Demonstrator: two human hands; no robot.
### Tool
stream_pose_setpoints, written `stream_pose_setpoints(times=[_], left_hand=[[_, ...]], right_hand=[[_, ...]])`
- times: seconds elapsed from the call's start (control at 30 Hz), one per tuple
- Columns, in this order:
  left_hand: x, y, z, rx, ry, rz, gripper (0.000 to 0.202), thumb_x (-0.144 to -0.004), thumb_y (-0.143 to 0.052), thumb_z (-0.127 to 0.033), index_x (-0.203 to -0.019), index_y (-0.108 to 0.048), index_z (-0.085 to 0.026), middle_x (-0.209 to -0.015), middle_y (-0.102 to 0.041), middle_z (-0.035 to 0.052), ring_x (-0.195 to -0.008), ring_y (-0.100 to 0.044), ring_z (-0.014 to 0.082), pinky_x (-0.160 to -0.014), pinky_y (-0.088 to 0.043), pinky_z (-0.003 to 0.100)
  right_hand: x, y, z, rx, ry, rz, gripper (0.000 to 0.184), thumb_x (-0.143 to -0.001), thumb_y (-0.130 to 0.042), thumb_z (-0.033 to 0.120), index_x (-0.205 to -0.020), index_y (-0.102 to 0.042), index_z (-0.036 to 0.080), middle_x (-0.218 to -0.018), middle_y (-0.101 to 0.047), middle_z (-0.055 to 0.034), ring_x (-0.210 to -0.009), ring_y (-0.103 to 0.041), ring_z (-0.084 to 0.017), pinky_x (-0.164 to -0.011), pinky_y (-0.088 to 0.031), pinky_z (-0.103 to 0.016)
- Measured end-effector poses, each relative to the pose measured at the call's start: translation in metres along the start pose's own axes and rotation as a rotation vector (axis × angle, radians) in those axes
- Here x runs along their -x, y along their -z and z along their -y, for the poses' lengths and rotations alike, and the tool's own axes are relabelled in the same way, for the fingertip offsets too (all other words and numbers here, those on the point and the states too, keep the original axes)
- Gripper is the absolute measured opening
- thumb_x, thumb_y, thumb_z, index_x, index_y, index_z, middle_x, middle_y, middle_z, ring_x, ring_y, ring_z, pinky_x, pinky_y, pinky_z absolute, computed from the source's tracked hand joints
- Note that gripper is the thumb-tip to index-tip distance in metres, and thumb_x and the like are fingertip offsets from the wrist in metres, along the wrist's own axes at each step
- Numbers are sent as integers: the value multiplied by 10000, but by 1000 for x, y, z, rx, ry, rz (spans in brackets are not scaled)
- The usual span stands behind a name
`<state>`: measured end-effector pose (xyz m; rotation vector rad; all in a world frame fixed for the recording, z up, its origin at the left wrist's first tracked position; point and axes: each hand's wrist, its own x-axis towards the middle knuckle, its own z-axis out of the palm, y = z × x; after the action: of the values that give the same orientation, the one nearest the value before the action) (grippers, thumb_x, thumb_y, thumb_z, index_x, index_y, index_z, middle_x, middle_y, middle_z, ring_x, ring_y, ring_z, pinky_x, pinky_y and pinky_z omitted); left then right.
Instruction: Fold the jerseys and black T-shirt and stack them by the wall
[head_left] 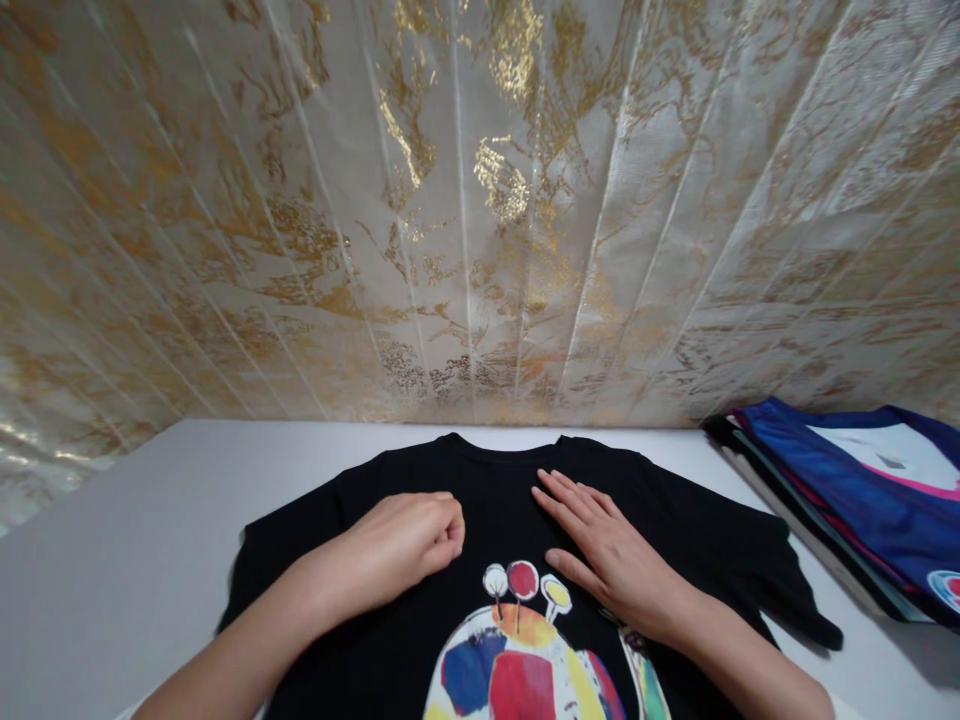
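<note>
A black T-shirt (487, 500) lies spread out in front of me, its neckline at the far side and its sleeves out to both sides. A colourful print (517, 660) covers the chest and is cut off by the lower edge of the view. Curled into a loose fist, my left hand (409, 535) rests on the shirt left of centre; nothing shows in its fingers. My right hand (600, 545) lies flat on the shirt's upper right chest, palm down, with the fingers stretched toward the neckline. It covers part of the print's right side.
A stack of folded clothes (847, 500), with a blue garment on top, sits at the right on the white table (112, 560). Behind the table's far edge hangs a pleated grey and gold curtain (465, 220).
</note>
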<state>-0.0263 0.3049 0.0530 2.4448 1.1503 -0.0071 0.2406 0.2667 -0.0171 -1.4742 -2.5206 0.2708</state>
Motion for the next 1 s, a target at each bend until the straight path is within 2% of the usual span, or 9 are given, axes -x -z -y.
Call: stream_pose_setpoints(times=[0.27, 0.47, 0.57, 0.63, 0.7, 0.77, 0.87, 0.93, 1.0], left_hand=[[-3, -15, -20, -152, 29, 64, 111, -846, -528, -118, -789, -585, -193, -882, -626, 7, -800, -595, 159, -673, -409, 229], [-11, -19, -30, -272, 58, 65, 173, -873, -451, -124, -799, -597, -180, -866, -633, 35, -796, -609, 176, -658, -416, 238], [-11, -3, 1, -320, 212, -8, 142, -854, -479, -152, -803, -605, -194, -896, -650, 29, -827, -618, 179, -667, -409, 234], [-1, 18, 39, -357, 486, -130, 138, -871, -488, -228, -809, -611, -222, -892, -668, 10, -855, -626, 187, -686, -408, 234], [15, 42, 78, -414, 691, -202, 332, -948, -359, -308, -783, -616, -179, -841, -668, 84, -852, -635, 255, -693, -428, 297], [32, 61, 105, -451, 797, -249, 389, -964, -289, -285, -815, -622, -150, -883, -668, 115, -882, -632, 282, -731, -447, 340], [39, 63, 102, -505, 736, -380, 291, -928, -342, -194, -1030, -605, -123, -1093, -635, 128, -1040, -589, 285, -862, -448, 370], [29, 44, 76, -494, 587, -442, 320, -908, -388, -173, -1168, -566, -118, -1186, -608, 124, -1105, -569, 268, -944, -427, 360], [11, 13, 45, -398, 396, -398, 362, -928, -377, -192, -1246, -544, -148, -1262, -588, 100, -1157, -555, 228, -991, -408, 327]], right_hand=[[1, -5, -3, -22, 17, -37, 558, -944, -452, 424, -1456, -340, 234, -1544, -251, -92, -1421, -224, -254, -1119, -285, -503], [0, -5, -4, -14, 7, -15, 562, -945, -442, 430, -1457, -340, 223, -1546, -244, -90, -1423, -214, -254, -1124, -279, -498], [1, -4, -4, -20, 10, -19, 565, -944, -442, 434, -1459, -335, 229, -1546, -245, -88, -1423, -217, -256, -1123, -280, -503], [1, -5, -4, -27, 13, -30, 566, -943, -446, 437, -1460, -332, 239, -1546, -249, -85, -1421, -221, -258, -1121, -281, -505], [1, -6, -5, -31, 13, -36, 566, -941, -449, 442, -1460, -333, 247, -1544, -254, -83, -1421, -224, -262, -1120, -280, -508], [1, -7, -7, -35, 13, -38, 568, -940, -448, 449, -1460, -332, 251, -1545, -252, -82, -1420, -225, -263, -1119, -281, -511], [1, -8, -7, -35, 8, -35, 570, -941, -443, 451, -1462, -328, 249, -1552, -230, -83, -1422, -220, -265, -1118, -281, -513], [0, -8, -5, -31, 1, -30, 568, -941, -442, 452, -1460, -333, 250, -1556, -215, -83, -1423, -212, -268, -1119, -278, -515], [0, -7, -1, -32, -5, -21, 568, -940, -438, 460, -1460, -334, 257, -1558, -208, -78, -1426, -200, -270, -1121, -276, -510]])
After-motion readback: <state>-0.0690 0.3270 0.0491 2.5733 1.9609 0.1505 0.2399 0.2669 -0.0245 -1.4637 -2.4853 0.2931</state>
